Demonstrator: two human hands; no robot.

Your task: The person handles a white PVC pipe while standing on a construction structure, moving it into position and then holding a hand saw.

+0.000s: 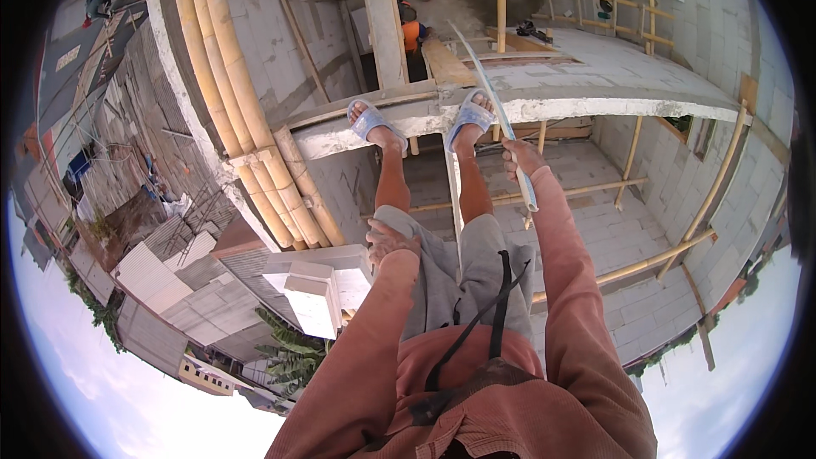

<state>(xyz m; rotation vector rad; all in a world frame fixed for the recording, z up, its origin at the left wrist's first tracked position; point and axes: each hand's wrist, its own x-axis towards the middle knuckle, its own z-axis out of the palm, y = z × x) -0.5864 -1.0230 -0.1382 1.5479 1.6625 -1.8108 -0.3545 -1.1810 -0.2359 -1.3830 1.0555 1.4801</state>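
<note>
I sit high on the structure, my sandalled feet (371, 125) on a narrow concrete beam (595, 108). My right hand (523, 157) is closed round a long, thin, pale metal strip (495, 106), which slants away past my right foot. My left hand (387, 238) lies by my left thigh in grey shorts, fingers loosely curved and apart, near the white blocks (314, 293); whether it touches them I cannot tell.
Bamboo poles (217, 51) run along the left wall. Below are block-walled rooms with bamboo scaffolding (629, 170) and a long drop. A co-worker in orange (412, 34) is low beyond the beam; another person (100, 2) is at upper left. Rooftops (161, 263) lie outside.
</note>
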